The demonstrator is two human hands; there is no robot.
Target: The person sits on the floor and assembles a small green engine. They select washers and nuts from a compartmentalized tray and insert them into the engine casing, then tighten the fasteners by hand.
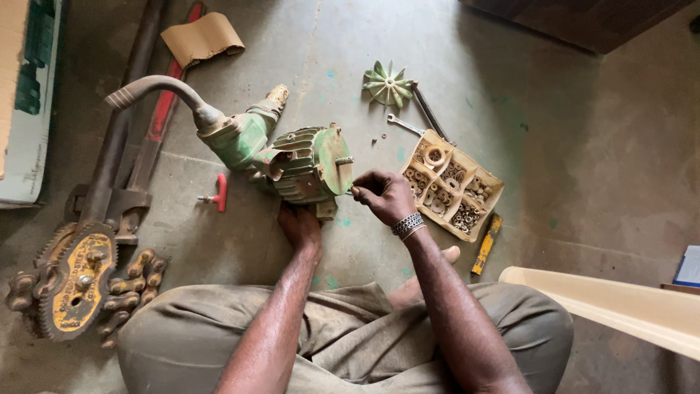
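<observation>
- You sit on the concrete floor (510,109) with a green motor (306,164) lying just in front of your knees.
- Your left hand (299,225) presses against the near underside of the motor, fingers curled around its lower edge to steady it.
- Your right hand (383,195) is at the round end plate of the motor, fingertips pinched together on something small by the plate's edge; you cannot tell from here what it is.
- A curved pipe (157,87) rises from the far end of the motor toward your left.
- Just right of your right hand lies an open cardboard box (453,186) of nuts and washers, sorted in compartments.
- Beyond the box lie a spanner (405,125) and a pale green fan wheel (388,84), close together.
- A red T-handled tool (217,195) lies left of the motor.
- A yellow gear wheel (76,281) with a chain rests near your left knee.
</observation>
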